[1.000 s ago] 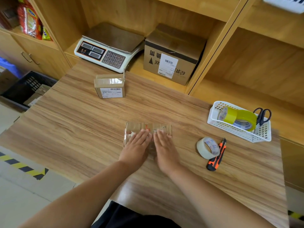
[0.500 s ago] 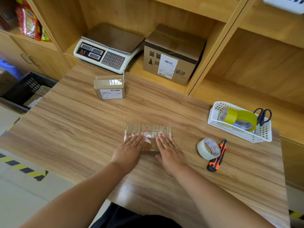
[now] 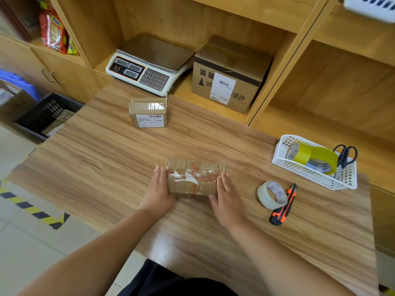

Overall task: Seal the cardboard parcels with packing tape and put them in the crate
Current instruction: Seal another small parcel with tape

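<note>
Your left hand [image 3: 159, 190] and right hand [image 3: 229, 198] flanked the taped parcel [image 3: 195, 178], one at each short end. Fingers on both were straight and held together, laid against the parcel's ends, pinching nothing. The right thumb stuck out toward the near edge.

The parcel lay flat mid-table [image 3: 106, 167], with glossy clear tape across its top (red print under the film, unreadable). The second parcel [image 3: 148, 113] sat well apart near the far edge, label facing you, one flap standing up at its right side.

The black crate [image 3: 46, 112] was on the floor off the table's left end, a few boxes inside.

Right of your right hand, the clear tape roll [image 3: 272, 194] lay touching the orange utility knife [image 3: 284, 205]. Further right, the white basket [image 3: 310, 178] held yellow tape rolls [image 3: 314, 155] and black-handled scissors [image 3: 346, 154].

On the shelf behind, a digital scale [image 3: 149, 65] and a large labelled carton [image 3: 229, 75] stood side by side.
</note>
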A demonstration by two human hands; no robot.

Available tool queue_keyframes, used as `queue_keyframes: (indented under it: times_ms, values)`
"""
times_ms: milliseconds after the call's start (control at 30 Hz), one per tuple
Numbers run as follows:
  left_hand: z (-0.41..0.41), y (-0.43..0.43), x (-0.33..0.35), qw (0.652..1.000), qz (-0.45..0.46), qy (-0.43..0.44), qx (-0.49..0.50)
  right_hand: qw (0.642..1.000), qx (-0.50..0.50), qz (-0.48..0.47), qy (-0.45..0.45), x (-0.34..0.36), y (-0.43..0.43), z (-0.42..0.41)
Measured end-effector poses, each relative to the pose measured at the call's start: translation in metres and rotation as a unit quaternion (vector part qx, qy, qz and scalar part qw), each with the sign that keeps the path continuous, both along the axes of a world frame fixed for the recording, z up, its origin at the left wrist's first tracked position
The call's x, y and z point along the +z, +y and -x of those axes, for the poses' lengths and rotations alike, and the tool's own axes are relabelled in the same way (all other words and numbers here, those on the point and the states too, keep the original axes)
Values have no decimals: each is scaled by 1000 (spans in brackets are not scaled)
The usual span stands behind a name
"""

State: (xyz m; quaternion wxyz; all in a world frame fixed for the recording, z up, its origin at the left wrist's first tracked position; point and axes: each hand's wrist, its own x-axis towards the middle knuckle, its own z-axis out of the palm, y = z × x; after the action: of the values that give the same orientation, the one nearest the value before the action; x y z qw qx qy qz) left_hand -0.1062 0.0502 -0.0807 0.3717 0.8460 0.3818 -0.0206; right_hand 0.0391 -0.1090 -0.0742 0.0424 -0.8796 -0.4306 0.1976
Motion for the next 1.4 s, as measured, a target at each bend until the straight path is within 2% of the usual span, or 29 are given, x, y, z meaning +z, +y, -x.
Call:
queue_keyframes:
  times_ms: [67, 200, 267, 400, 533, 667, 900, 1000, 1100, 1200, 1400]
  values:
    - [0, 5, 1, 995, 58, -40, 77, 996, -67, -37, 48, -3, -1, -4]
    - [-8, 6, 4, 971, 158, -14, 178, 946, -228, -65, 220, 1, 4, -11]
    - [-14, 5, 3, 962, 181, 11, 206, 925, -261, -60, 270, 1, 7, -14]
    - [-21, 0, 1, 964, 149, 65, 211, 910, -284, -82, 290, -3, 8, -15]
    - [-20, -3, -1, 962, 139, 68, 224, 901, -290, -85, 311, 0, 3, -16]
    - [-14, -12, 4, 958, 133, 24, 252, 890, -295, -119, 326, 5, -2, -13]
    - [11, -16, 20, 940, 137, -92, 298, 823, -367, -188, 390, 22, 7, -10]
    - [27, -16, 31, 919, 168, -145, 326, 794, -371, -212, 434, 28, 16, -6]
    - [47, -17, 41, 870, 218, -230, 377, 761, -374, -227, 478, 34, 26, 1]
    - [67, -21, 56, 826, 231, -280, 432, 761, -361, -221, 492, 36, 38, 12]
    - [121, -14, 62, 795, 230, -274, 489, 783, -300, -196, 509, 41, 67, 50]
